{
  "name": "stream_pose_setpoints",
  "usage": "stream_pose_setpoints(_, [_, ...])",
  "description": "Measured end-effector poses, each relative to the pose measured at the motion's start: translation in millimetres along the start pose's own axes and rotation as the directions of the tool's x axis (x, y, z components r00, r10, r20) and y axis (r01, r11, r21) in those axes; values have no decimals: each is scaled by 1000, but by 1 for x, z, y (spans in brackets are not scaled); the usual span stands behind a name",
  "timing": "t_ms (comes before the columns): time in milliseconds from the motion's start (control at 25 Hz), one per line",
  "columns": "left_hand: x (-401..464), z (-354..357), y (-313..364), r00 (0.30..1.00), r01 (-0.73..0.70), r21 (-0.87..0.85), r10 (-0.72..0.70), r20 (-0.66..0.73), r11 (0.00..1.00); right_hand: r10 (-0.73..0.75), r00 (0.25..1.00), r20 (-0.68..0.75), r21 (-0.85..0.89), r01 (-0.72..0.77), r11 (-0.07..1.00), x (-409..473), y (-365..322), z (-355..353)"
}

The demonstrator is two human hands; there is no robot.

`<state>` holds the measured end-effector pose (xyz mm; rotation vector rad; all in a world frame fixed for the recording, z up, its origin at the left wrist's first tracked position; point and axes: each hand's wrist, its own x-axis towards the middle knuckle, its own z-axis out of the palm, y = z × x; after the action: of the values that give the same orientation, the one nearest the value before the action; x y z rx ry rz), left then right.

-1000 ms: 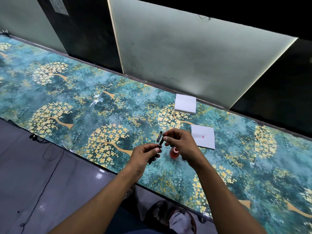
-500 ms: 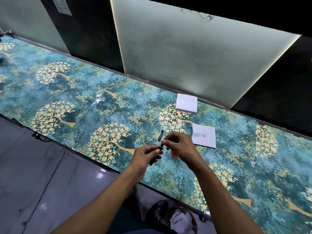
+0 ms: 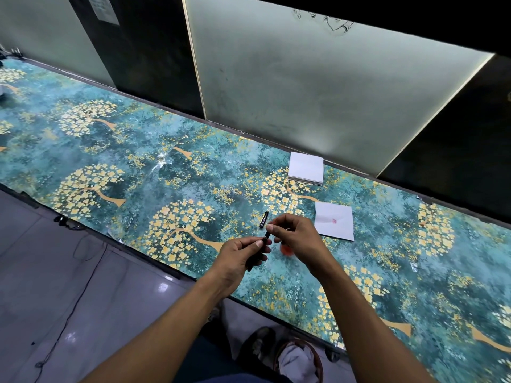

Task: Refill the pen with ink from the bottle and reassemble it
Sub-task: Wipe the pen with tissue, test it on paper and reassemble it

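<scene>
I hold a thin black pen (image 3: 267,235) between both hands above the table's near edge. My left hand (image 3: 240,258) pinches its lower barrel. My right hand (image 3: 296,239) pinches its upper end with thumb and forefinger. A black pen cap (image 3: 264,219) lies on the table just beyond my fingers. The red ink bottle (image 3: 286,250) stands on the table under my right hand, and only a blurred red edge of it shows.
A white sheet with a red ink stain (image 3: 334,224) lies to the right of my hands. A stack of white paper (image 3: 305,168) sits near the back wall. The table (image 3: 138,167) has a teal and gold floral cover. A bin with cloth (image 3: 297,360) stands on the floor below.
Both hands have stayed together on the pen. The camera has tilted a little, and my right hand now covers more of the red bottle.
</scene>
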<state>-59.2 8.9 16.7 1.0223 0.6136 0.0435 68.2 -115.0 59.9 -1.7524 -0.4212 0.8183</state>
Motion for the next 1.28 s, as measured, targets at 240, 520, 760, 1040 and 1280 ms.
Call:
stream_pose_setpoints(240, [0, 0, 2, 1000, 15, -42, -14, 26, 999, -15, 1000, 7, 27, 14, 1000, 1, 0, 2])
stream_pose_setpoints(520, [-1, -2, 1, 999, -17, 6, 17, -30, 1000, 4, 999, -34, 53, -2, 999, -2, 4, 7])
stream_pose_setpoints(760, [0, -3, 1, 997, -37, 30, 40, -72, 999, -6, 1000, -19, 96, 8, 995, -6, 8, 8])
stream_pose_setpoints(1040, [0, -2, 0, 996, -43, 63, 48, -76, 997, 1, 999, -43, 88, 2, 996, -6, 11, 10])
stream_pose_setpoints(1280, [-2, 1, 2, 995, -47, 63, 53, -89, 997, 23, 995, -92, 101, -13, 995, -4, 13, 14])
